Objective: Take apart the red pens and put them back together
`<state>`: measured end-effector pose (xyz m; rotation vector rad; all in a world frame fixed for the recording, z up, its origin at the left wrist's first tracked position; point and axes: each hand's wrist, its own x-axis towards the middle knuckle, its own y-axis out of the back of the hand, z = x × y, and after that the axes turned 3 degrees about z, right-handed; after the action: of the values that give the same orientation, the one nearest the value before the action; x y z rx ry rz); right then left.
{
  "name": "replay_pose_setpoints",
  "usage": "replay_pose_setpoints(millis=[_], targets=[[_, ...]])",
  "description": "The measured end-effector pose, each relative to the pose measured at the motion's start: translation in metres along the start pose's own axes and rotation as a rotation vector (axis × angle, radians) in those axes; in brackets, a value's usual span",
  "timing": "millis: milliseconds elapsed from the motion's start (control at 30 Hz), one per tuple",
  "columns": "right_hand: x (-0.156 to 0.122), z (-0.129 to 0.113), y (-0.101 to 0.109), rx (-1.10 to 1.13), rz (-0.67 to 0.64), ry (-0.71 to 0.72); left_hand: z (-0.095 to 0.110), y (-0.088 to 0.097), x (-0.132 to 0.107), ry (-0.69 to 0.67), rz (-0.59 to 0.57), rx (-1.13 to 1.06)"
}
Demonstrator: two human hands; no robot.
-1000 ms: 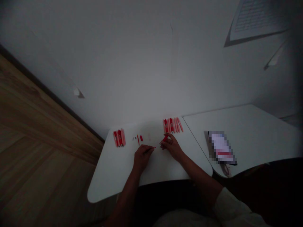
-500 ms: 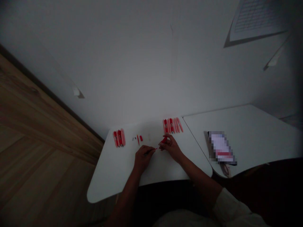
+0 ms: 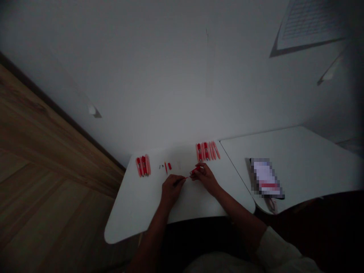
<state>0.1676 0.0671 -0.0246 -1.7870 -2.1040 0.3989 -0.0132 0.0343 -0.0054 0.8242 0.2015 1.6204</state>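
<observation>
Over the white table, my left hand (image 3: pixel 172 186) is closed, its fingertips pinching a thin pen part (image 3: pixel 185 178) with a reddish tip pointing right. A short way to the right, my right hand (image 3: pixel 207 179) grips a red pen barrel (image 3: pixel 196 170), its end facing the left hand's piece. Fingers cover much of both pieces. Just beyond my left hand lie a slim red refill (image 3: pixel 166 167), a short red pen piece (image 3: pixel 170 166) and small dark parts (image 3: pixel 161 166). Whether the two held pieces touch, I cannot tell.
Pink and red pens (image 3: pixel 143 166) lie grouped at the table's left, and another row of pens (image 3: pixel 207 151) lies beyond my right hand. A phone-like device (image 3: pixel 266 177), blurred out, rests on the adjoining table (image 3: pixel 301 159). The wall (image 3: pixel 170 94) rises behind.
My right hand has turned slightly, so the red barrel lies flatter than before. My left hand has hardly moved, still pinching the thin piece.
</observation>
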Motion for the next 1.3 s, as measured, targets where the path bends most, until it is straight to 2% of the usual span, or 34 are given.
replay_pose_setpoints(millis=[467, 733, 1067, 1300], targets=[[-0.001, 0.002, -0.003, -0.059, -0.024, 0.03, -0.007, 0.001, 0.0, 0.066, 0.009, -0.041], [0.0, 0.009, 0.0, -0.106, -0.033, 0.019, -0.012, 0.0, 0.0, 0.161, 0.021, -0.132], [-0.007, 0.003, -0.001, -0.461, -0.009, 0.094, -0.013, -0.001, 0.0, 0.247, 0.04, -0.192], [-0.009, 0.002, -0.003, -0.532, 0.01, 0.115, -0.012, -0.001, -0.001, 0.282, 0.041, -0.249]])
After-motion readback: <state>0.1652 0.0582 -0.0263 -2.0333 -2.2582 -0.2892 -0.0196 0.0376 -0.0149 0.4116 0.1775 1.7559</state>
